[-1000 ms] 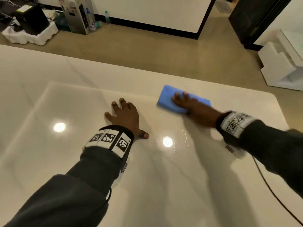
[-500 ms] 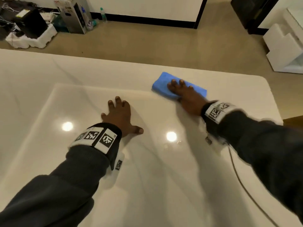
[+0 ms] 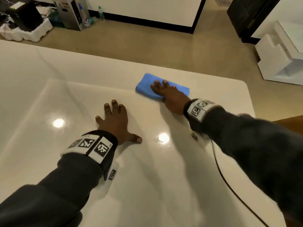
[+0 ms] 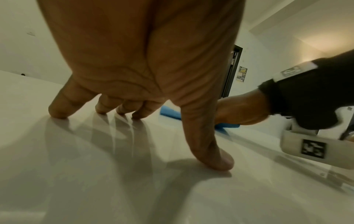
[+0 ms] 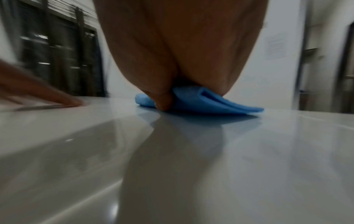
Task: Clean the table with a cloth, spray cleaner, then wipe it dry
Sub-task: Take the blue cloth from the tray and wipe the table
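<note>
while braced on the left hand (image 3: pixel 115 122), splayed flat and holding nothing on the table (image 3: pixel 147 185), wiped with the far right.
pressed the folded blue cloth (image 3: pixel 145 85) under straight fingers of the right hand (image 3: pixel 170 97) near the far edge; best kept flat, overlapping strokes.

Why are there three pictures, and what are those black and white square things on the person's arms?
It is a person, not a machine. One camera sits on the head and looks down; one sits on each wrist and looks along the fingers, so those pictures look huge and close. The patterned wristbands are part of that camera gear. The left hand rests flat on the shiny white table, holding nothing. The right hand presses a folded blue cloth onto the table to wipe it.
</note>
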